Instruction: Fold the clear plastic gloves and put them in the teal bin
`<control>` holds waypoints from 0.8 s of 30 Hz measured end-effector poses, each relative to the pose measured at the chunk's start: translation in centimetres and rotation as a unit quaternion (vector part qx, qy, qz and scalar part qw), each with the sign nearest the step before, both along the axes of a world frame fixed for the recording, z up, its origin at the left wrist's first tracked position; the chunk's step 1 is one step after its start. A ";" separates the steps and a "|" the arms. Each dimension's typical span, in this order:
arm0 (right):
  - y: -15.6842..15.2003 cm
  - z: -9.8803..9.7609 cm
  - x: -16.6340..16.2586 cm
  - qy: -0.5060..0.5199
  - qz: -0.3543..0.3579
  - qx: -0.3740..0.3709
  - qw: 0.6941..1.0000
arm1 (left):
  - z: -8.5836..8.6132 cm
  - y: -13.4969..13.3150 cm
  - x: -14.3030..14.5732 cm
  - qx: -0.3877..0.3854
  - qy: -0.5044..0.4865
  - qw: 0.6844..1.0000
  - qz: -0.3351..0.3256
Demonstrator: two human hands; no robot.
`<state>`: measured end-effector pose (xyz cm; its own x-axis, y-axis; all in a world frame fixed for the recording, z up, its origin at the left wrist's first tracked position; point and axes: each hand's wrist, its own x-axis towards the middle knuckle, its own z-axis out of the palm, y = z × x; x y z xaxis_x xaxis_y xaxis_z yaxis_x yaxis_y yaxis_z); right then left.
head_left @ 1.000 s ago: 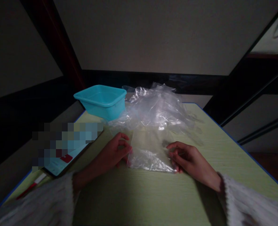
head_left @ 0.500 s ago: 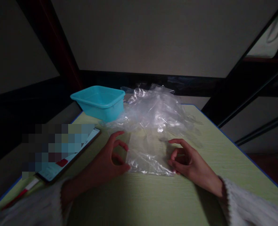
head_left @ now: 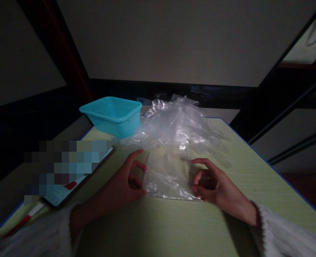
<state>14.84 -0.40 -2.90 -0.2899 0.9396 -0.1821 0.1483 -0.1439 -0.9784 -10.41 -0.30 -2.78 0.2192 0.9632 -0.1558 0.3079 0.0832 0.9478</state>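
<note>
A clear plastic bag (head_left: 165, 175) lies fairly flat on the table in front of me, with creases and shiny wrinkles along its near edge. My left hand (head_left: 128, 178) is at the bag's left edge, fingers curved and apart, the thumb tip close to the near left corner. At the near right corner, my right hand (head_left: 214, 185) has its thumb and curled fingers together on the bag's edge, while its index finger reaches out above. Just beyond the bag rises a loose heap of clear plastic bags (head_left: 179, 121).
A turquoise plastic basin (head_left: 125, 125) stands at the far left, touching the heap. On the left lies a phone (head_left: 58, 198), its screen partly pixelated, with a red and white stick-like item (head_left: 26, 217) by its near end. The table (head_left: 254, 178) has a blue edge; a wall panel rises behind.
My right hand has shifted slightly right, and the bag's near right corner has moved with it. My left thumb has drawn back a little to the left. The heap and basin stay put.
</note>
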 end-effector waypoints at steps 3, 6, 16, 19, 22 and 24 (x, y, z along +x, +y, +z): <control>0.0 -0.3 0.0 -0.007 0.008 0.002 1.000 | -0.1 0.0 0.0 0.000 0.001 1.000 -0.003; 0.0 -0.6 0.1 -0.012 0.016 0.007 1.000 | 0.0 0.0 0.0 -0.005 0.004 1.000 -0.003; 0.0 -0.5 0.4 -0.051 0.051 0.064 0.995 | -0.1 0.3 -0.2 -0.051 -0.058 0.996 0.034; 0.0 -0.6 0.5 -0.077 0.061 0.076 0.992 | 0.0 0.4 -0.1 -0.057 -0.074 0.995 0.040; 0.0 -0.8 0.6 -0.103 0.070 0.101 0.987 | 0.1 0.4 0.0 -0.064 -0.075 0.994 0.045; 0.0 -0.9 0.8 -0.118 0.075 0.123 0.983 | 0.1 0.4 0.0 -0.065 -0.078 0.994 0.044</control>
